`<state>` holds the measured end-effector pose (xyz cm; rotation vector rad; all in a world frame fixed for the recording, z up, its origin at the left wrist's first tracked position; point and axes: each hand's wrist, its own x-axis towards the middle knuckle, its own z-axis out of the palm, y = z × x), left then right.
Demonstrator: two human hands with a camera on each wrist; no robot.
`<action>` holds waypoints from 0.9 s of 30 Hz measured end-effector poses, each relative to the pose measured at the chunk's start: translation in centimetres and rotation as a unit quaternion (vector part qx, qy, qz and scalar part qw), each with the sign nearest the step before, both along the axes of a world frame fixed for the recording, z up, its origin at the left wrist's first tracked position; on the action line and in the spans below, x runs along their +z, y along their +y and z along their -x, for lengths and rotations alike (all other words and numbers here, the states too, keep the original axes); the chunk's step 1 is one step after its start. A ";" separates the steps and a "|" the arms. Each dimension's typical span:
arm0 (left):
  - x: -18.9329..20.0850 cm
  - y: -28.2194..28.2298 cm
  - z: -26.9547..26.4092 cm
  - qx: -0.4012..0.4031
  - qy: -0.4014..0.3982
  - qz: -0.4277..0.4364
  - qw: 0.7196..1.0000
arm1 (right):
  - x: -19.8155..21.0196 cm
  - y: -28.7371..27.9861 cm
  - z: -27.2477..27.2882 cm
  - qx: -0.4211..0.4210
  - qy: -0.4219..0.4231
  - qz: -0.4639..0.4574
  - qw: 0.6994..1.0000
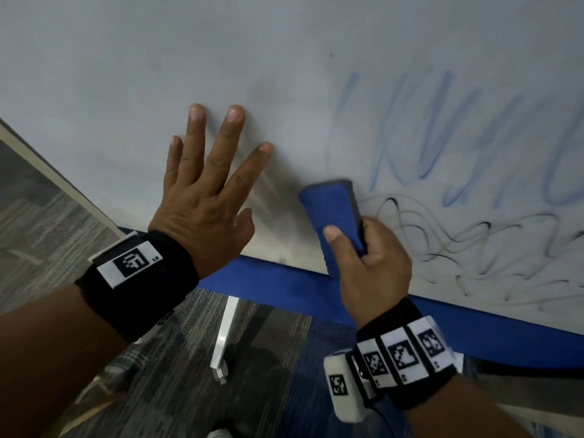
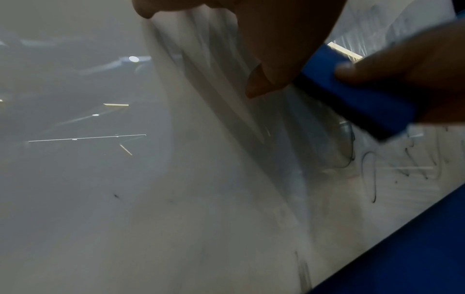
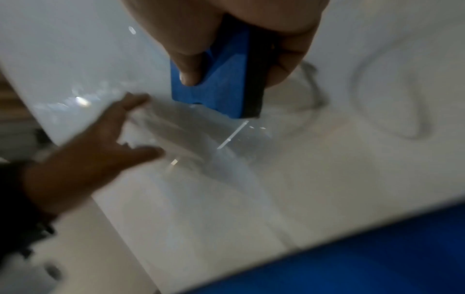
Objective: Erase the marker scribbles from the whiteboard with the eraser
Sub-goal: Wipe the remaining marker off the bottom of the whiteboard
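Whiteboard [image 1: 158, 58]: left hand [image 1: 202, 197] splayed flat; right hand [image 1: 373, 257] grips eraser [image 1: 331, 207]; blue scribbles [image 1: 442, 137] head-view only.

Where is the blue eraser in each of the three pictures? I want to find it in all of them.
Head view: the eraser is right of centre, gripped by the right hand, beside the black scribbles.
Left wrist view: the eraser is at the upper right, a thumb on it.
Right wrist view: the eraser is at top centre, under the fingers.
Shared landmark: the blue strip along the whiteboard's lower edge, at the lower right in both wrist views.
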<state>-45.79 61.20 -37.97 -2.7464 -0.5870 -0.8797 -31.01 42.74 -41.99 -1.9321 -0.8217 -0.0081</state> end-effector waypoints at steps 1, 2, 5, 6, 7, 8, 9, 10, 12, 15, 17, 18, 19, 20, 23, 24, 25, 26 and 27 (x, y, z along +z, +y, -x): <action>0.0 0.0 0.0 0.002 0.001 0.000 1.000 | -1.4 -0.6 -0.2 0.006 0.037 0.030 0.999; 0.1 0.0 0.1 0.003 0.002 0.000 1.000 | -3.1 -1.3 -0.3 0.012 0.078 0.071 0.994; 0.2 -0.1 0.1 0.004 0.006 -0.001 1.000 | -6.1 -3.3 -0.3 0.021 0.146 0.141 0.979; 0.2 -0.2 0.1 0.004 0.007 -0.002 1.000 | -5.3 -3.2 -0.1 0.022 0.142 0.129 0.981; 0.2 -0.2 0.1 0.006 0.006 -0.003 1.000 | -3.5 -2.7 0.0 0.027 0.120 0.101 0.987; 0.1 -0.2 0.1 0.006 0.005 -0.003 1.000 | -1.0 -2.0 0.1 0.027 0.087 0.065 0.994; 0.1 -0.2 0.0 0.006 0.004 -0.002 1.000 | 1.6 -1.3 0.0 0.019 0.052 0.023 0.998; 0.1 -0.3 0.0 0.006 0.003 0.000 1.000 | 4.1 -0.6 -0.1 0.009 0.025 -0.020 0.999; 0.2 -0.5 0.1 0.007 0.000 0.004 1.000 | 6.8 0.4 -0.5 0.003 0.008 -0.083 0.997; 0.6 -0.8 0.2 0.013 0.003 0.005 1.000 | 4.4 -0.6 -0.8 0.010 0.038 -0.021 0.999; 1.0 -1.0 0.3 0.016 0.013 -0.002 1.000 | 1.2 -2.2 -0.4 0.020 0.081 0.036 0.996; 1.2 -1.2 0.4 0.016 0.018 -0.003 1.000 | 0.5 -2.6 -0.1 0.018 0.098 0.043 0.994; 1.5 -1.3 0.5 0.016 0.019 -0.001 1.000 | 0.8 -2.5 0.1 0.014 0.098 0.035 0.995; 1.9 -1.5 0.5 0.017 0.018 0.002 1.000 | 2.0 -2.0 0.2 0.011 0.083 0.021 0.996; 3.5 -1.7 0.6 0.014 -0.005 0.004 1.000 | 9.9 0.5 0.1 -0.014 -0.015 -0.045 0.999; 4.4 -1.7 0.4 0.009 -0.018 0.000 1.000 | 12.5 1.3 -0.2 -0.016 -0.030 -0.087 0.996; 5.4 -1.6 0.1 0.004 -0.034 -0.008 0.999 | 14.3 1.9 -0.4 -0.010 -0.029 -0.131 0.991; 6.5 -1.4 -0.3 0.000 -0.051 -0.017 0.999 | 15.2 2.0 -0.5 -0.002 -0.020 -0.160 0.987; 7.6 -1.2 -0.7 -0.004 -0.067 -0.026 0.997 | 15.1 1.8 -0.4 0.003 -0.007 -0.160 0.987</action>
